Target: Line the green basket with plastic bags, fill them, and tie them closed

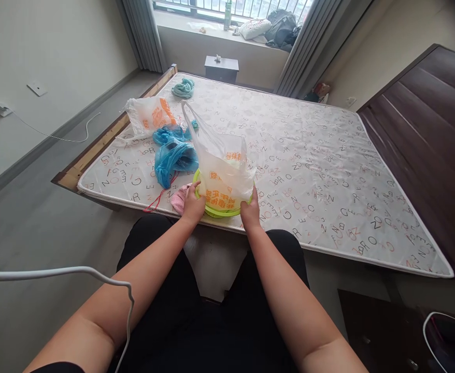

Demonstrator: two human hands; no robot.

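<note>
My left fingers and right fingers are clamped on opposite sides of the green basin, which sits on the mattress right at its near edge, just in front of my knees. The white bag stands in the basin: thin, cloudy plastic with orange print, creased and rising above the rim, one handle loop reaching up and away to the left. Its contents are too veiled to tell.

Beyond my right fingers, a wide stretch of mattress runs to the dark, panelled headboard, its pale, slightly puckered cover scattered with letters. My left side is tighter. The soft pink cloth lies just beside my left fingers, and the thin red cord trails to the near edge. Past them is the blue bag, glossy and crumpled, then the clear bag near the bare wooden frame, and farther off the teal cloth, heaped in a loose coil. The smooth white cable bends across my left forearm.
</note>
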